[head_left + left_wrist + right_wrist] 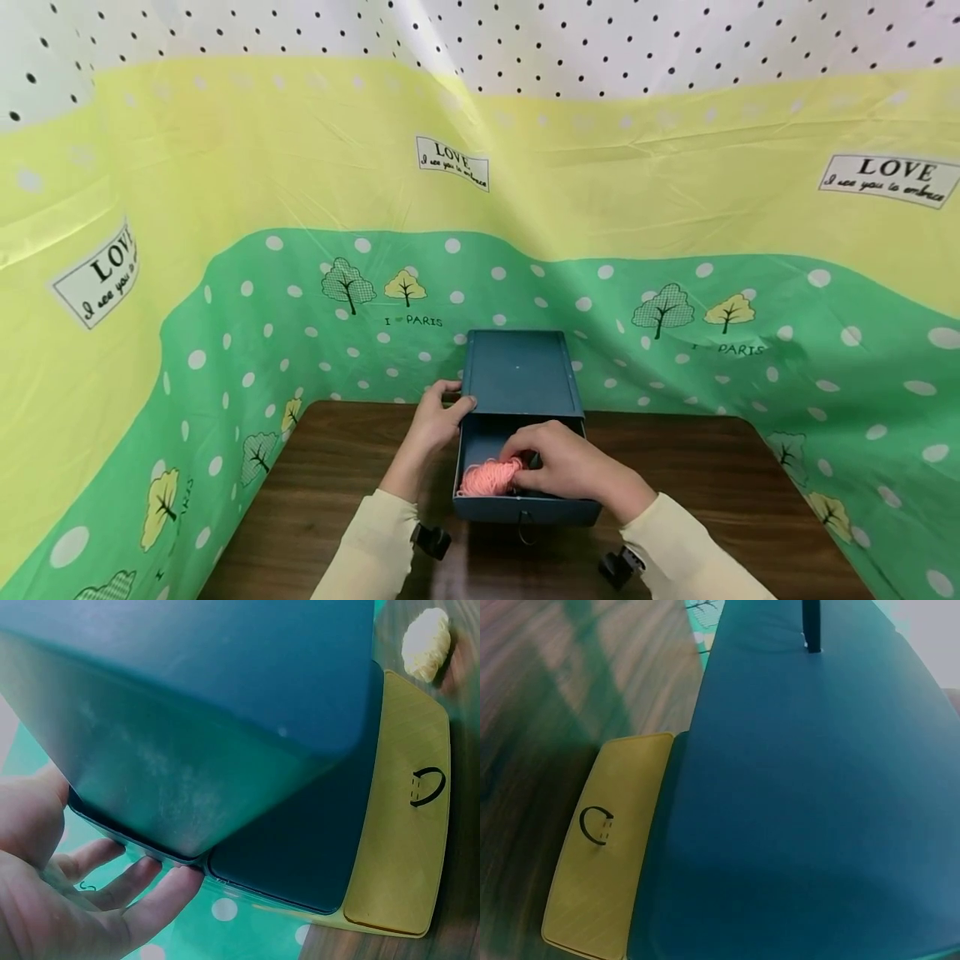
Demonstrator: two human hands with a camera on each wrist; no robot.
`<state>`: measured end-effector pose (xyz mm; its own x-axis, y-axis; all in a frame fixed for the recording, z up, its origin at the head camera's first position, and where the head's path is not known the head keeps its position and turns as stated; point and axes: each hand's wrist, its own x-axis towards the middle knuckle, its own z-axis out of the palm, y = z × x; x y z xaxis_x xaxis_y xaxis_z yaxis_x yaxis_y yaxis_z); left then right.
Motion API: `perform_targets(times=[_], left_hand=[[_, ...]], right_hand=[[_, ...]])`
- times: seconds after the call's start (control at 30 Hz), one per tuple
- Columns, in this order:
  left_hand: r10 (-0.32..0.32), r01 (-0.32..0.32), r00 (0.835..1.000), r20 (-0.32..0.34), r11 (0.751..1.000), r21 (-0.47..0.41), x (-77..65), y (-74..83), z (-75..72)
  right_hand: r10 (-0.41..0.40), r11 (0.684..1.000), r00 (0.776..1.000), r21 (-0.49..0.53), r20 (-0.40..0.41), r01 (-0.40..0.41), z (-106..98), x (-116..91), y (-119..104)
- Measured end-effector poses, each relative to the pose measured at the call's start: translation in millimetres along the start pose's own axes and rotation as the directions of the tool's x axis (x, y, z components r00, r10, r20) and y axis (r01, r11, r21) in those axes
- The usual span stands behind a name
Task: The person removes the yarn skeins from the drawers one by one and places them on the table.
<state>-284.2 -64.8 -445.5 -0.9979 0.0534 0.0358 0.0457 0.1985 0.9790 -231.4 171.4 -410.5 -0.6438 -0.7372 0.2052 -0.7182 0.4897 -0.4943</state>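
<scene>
A blue drawer box (517,375) stands at the back of the table, its blue drawer (555,512) pulled out toward me. Inside the drawer, at its front left, lies a pink yarn skein (486,480). My right hand (566,462) reaches into the drawer, thumb and fingers pinching the skein's right end. With its thumb near the front left corner, my left hand (438,421) grips the left side of the box; in the left wrist view its fingertips (180,881) touch a lower edge. The right wrist view hides the right hand behind a blue panel (802,795).
Below the blue part sits a yellow drawer front (397,825) with a black pull loop (442,787). A pale cream bundle (426,645) lies on the wooden table (322,475). Behind the box hangs a patterned green and yellow curtain (285,167).
</scene>
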Motion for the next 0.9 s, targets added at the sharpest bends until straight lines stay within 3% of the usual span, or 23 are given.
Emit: perform_targets(times=[0.2,0.9], left_hand=[[-0.006,0.006,1.0,0.001,1.0,-0.019,-1.0,-3.8,0.9],[0.014,-0.015,1.0,-0.005,0.998,-0.066,-0.1,-1.6,0.5]], right_hand=[[-0.018,1.0,0.998,0.023,-0.058,0.019,-1,-6,3],[0.063,0.992,0.981,0.122,-0.185,-0.04,-25,-26,-8]])
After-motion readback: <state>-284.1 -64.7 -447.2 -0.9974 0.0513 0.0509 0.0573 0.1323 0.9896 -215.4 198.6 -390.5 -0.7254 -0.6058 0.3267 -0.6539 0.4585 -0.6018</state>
